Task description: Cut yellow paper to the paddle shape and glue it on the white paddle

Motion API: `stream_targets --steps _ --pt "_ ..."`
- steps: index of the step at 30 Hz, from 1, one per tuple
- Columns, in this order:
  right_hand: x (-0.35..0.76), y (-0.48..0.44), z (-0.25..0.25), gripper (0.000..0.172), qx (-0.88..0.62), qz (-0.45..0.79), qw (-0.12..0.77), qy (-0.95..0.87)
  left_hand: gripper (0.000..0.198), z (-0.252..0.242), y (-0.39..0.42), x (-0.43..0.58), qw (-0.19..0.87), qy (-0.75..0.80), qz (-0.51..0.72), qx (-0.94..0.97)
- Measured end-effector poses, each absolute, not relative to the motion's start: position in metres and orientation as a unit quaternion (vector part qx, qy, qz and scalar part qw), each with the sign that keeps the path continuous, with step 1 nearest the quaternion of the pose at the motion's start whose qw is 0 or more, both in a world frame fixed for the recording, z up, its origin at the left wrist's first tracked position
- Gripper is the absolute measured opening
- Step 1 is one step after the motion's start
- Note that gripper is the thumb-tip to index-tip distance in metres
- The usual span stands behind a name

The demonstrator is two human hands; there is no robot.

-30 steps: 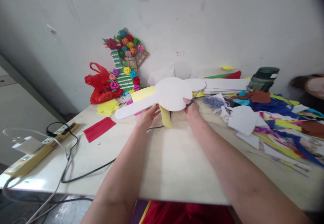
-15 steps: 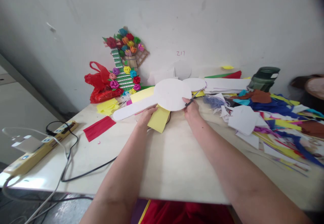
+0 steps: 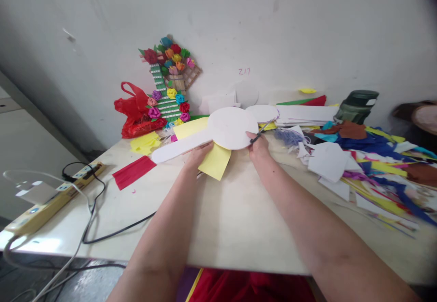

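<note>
Head view: right of the flat, round white card disc [image 3: 232, 127] spreads a messy heap of blue, yellow, brown and white scraps [image 3: 375, 149]; behind the disc, also to the right, lies a stack of long white sheets [image 3: 303, 113]. Nearer and left of the disc is a red rectangular paper piece [image 3: 134, 172], and farther left a yellowish power strip [image 3: 54, 202] with cords.

Behind the disc on its left, a small tan pot [image 3: 176, 83] of upright sticks holds multicoloured paper flowers [image 3: 172, 58]. A crumpled red plastic bag [image 3: 131, 111] sits left of the pot, contents unclear. Far right of the disc stands a lidded dark green bottle [image 3: 357, 106].

The disc looks plain; a long, round-ended white strip [image 3: 182, 145] reaches left from it, and yellow paper [image 3: 215, 162] pokes out below. The right hand [image 3: 258, 147] pinches its right edge, thumb on top, with dark-handled scissors [image 3: 261, 133] also in that hand. The left hand [image 3: 200, 154] has its fingertips hidden beneath the strip, so its closure cannot be told.
</note>
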State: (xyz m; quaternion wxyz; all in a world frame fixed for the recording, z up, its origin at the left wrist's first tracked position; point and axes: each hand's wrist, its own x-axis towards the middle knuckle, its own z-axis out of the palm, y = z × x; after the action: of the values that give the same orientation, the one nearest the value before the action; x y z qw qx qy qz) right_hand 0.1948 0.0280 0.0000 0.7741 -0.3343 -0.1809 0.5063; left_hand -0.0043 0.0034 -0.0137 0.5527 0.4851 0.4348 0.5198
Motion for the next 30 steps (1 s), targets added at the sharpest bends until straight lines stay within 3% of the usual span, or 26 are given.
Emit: stream_targets --steps 14,30 --pt "0.194 0.031 -0.004 0.034 -0.339 0.501 0.772 -0.196 0.038 -0.008 -0.008 0.005 0.561 0.396 0.555 0.470" --pt "0.194 0.025 0.001 0.025 -0.388 0.474 0.769 -0.184 0.026 -0.016 0.007 0.002 0.425 0.487 0.640 0.415"
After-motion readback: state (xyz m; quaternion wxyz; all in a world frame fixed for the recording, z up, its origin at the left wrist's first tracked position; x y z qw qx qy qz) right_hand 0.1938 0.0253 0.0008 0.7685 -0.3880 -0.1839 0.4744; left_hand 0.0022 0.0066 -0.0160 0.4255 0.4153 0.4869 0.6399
